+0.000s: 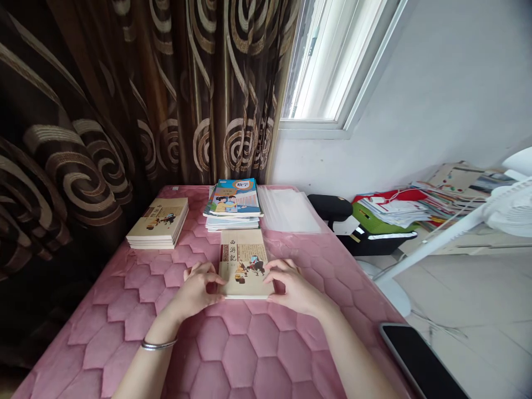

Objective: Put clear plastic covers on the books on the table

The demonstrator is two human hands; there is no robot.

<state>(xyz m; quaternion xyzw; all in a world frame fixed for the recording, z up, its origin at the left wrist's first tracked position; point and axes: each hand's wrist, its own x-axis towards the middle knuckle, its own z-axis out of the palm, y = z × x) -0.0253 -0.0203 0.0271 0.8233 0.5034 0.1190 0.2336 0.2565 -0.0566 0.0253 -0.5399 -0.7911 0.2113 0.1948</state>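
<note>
A beige book [243, 261] with an illustrated cover lies flat on the pink quilted table cover [233, 349] in front of me. My left hand [198, 289] curls around the book's near left corner, fingers closed on its edge. My right hand [291, 287] grips the near right corner the same way. A silver bangle [158, 345] sits on my left wrist.
A stack of similar beige books [158, 222] lies at the far left. A pile of colourful textbooks [233, 204] sits behind, beside clear plastic sleeves [286, 210]. A dark phone [419, 363] rests at the right edge. Brown curtain, white fan and cluttered papers surround the table.
</note>
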